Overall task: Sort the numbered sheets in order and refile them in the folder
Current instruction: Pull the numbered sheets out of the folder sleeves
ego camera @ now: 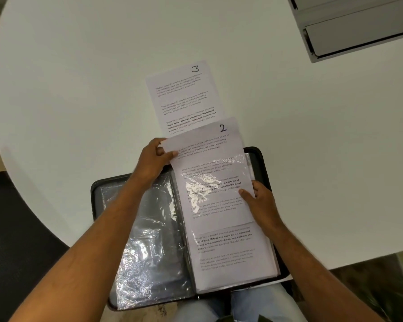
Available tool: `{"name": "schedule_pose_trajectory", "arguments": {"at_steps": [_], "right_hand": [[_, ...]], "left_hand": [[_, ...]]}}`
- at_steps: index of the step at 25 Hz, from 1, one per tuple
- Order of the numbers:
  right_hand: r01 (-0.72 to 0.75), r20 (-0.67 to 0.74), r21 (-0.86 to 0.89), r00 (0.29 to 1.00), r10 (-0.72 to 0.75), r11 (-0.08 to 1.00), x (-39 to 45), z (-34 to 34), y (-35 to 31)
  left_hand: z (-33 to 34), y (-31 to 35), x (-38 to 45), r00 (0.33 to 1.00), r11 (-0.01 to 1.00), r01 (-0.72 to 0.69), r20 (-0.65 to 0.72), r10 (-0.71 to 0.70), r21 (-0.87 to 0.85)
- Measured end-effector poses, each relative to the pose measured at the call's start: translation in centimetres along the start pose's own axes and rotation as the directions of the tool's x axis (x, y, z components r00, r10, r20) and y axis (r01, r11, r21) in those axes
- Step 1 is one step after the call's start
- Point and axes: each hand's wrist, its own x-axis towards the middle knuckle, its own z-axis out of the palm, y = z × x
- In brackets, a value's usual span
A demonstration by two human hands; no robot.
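my left hand (154, 159) pinches the far left corner of the sheet marked 2 (209, 168), and my right hand (260, 198) grips its right edge. the sheet sits half inside a clear sleeve on the right side of the open folder (98, 194) at the near desk (79, 89) edge. the sheet marked 3 (184, 98) lies flat just beyond.

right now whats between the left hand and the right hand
In the head view, sheet 2 spans the stretch: the left hand pinches its upper left edge, and the right hand holds its lower right edge over the open folder.
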Motion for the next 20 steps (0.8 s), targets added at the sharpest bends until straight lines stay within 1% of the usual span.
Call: {"name": "schedule_pose_trajectory", "arguments": {"at_steps": [2,4,6,8,10,12,14,20], "right_hand": [[-0.006,-0.001,0.006,1.0,0.006,1.0,0.0,0.0,0.1],[-0.006,-0.002,0.008,1.0,0.006,1.0,-0.1,0.0,-0.1],[-0.01,0.001,0.001,1.0,0.01,1.0,-0.1,0.0,-0.4],[-0.023,0.002,0.008,1.0,0.023,1.0,-0.1,0.0,-0.5],[-0.026,0.008,0.031,1.0,0.026,0.999,-0.2,-0.1,-0.4],[-0.023,0.012,0.04,1.0,0.023,0.999,-0.2,-0.1,-0.2],[-0.032,0.003,0.064,0.999,0.032,0.997,0.0,0.0,-0.2],[-0.051,0.023,0.118,0.999,0.048,0.992,0.4,-0.1,0.1]], "left_hand": [[0.2,-1.8,-0.8,0.999,0.997,0.037,-0.04,-0.034,0.073],[0.5,-2.9,-1.0,0.993,0.984,0.051,-0.113,-0.032,0.172],[0.8,-3.2,-0.7,0.986,0.976,0.045,-0.165,-0.01,0.212],[0.9,-2.6,-0.4,0.981,0.977,0.02,-0.192,0.022,0.214],[0.8,-1.8,0.2,0.972,0.991,0.01,-0.233,0.021,0.131],[0.6,-0.6,0.9,0.957,1.0,0.026,-0.288,-0.028,-0.011],[0.2,0.6,1.9,0.941,0.993,0.027,-0.333,-0.062,-0.111],[-0.6,4.8,5.8,0.919,0.971,-0.041,-0.39,-0.055,-0.234]]}}
